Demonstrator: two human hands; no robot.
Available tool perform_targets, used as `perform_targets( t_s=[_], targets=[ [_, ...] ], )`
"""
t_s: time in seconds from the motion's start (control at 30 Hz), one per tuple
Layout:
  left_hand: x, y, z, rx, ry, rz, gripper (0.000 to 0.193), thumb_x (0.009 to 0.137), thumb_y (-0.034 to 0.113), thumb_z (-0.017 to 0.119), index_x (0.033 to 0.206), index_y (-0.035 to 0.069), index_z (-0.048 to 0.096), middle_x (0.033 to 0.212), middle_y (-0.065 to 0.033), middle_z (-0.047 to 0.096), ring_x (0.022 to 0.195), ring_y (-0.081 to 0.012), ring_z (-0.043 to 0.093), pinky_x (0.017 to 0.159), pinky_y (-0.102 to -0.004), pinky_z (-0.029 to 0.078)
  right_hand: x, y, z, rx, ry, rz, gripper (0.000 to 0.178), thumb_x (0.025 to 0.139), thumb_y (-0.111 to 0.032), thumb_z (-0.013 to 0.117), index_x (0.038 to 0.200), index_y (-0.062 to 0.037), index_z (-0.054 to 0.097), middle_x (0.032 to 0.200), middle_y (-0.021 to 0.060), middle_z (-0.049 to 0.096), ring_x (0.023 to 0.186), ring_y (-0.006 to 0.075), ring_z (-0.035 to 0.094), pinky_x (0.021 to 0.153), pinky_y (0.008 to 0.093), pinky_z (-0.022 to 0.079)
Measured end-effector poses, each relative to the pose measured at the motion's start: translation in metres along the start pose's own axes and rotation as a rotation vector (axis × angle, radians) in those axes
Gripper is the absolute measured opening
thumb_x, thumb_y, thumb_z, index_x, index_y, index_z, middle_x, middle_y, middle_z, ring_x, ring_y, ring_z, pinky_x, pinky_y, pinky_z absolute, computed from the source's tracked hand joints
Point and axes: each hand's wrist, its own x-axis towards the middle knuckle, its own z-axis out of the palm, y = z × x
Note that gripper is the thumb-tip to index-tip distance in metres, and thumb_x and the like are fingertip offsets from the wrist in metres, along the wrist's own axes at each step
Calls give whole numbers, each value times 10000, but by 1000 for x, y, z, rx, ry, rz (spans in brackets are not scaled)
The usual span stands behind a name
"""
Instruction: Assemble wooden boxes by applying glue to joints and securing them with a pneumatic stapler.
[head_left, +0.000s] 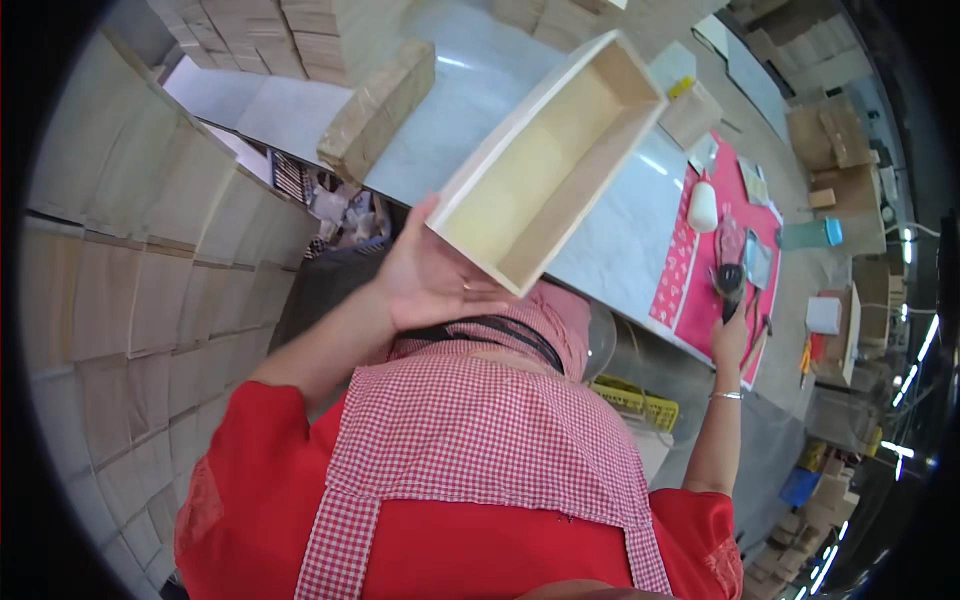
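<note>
My left hand (440,275) is closed around the near end of a long, open-topped box of pale wood (550,165). The box is tilted, its hollow inside facing me, with its far end over the table. Out to the right, my right hand (731,338) is wrapped around the handle of a black tool with a rounded head (731,278); its exact kind is hard to make out. The tool is over a pink printed sheet (699,305) on the table. Beyond it stands a white squeeze bottle with a red tip (703,207).
Stacked wooden boxes (120,290) rise along my left, and more stand at the back of the table (645,235). A long wrapped wooden piece (378,110) lies at the table's left. A turquoise-lidded container (812,234) stands at right; a yellow crate (640,402) is below the edge.
</note>
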Motion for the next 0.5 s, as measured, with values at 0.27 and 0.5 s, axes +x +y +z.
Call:
perform_targets(
  t_s=[0.27, 0.5],
  targets=[
    [24, -21, -28, 385, 546, -23, 663, 994, 522, 517, 1322, -54, 547, 1197, -183, 632, 1024, -247, 655, 787, -326, 571, -3, -3, 22, -113, 178, 74, 622, 860, -220, 723, 1395, 3, 495, 1091, 271, 671, 986, 429, 653, 856, 487, 528],
    [26, -3, -11, 1031, 750, 794, 347, 1029, 312, 542, 1115, -7, 648, 946, -67, 672, 861, -159, 640, 781, -296, 531, -16, -139, 28, 1037, -160, -215, 439, 1007, -265, 600, 1334, 25, 557, 1229, 195, 649, 1072, 264, 634, 913, 356, 500]
  ],
)
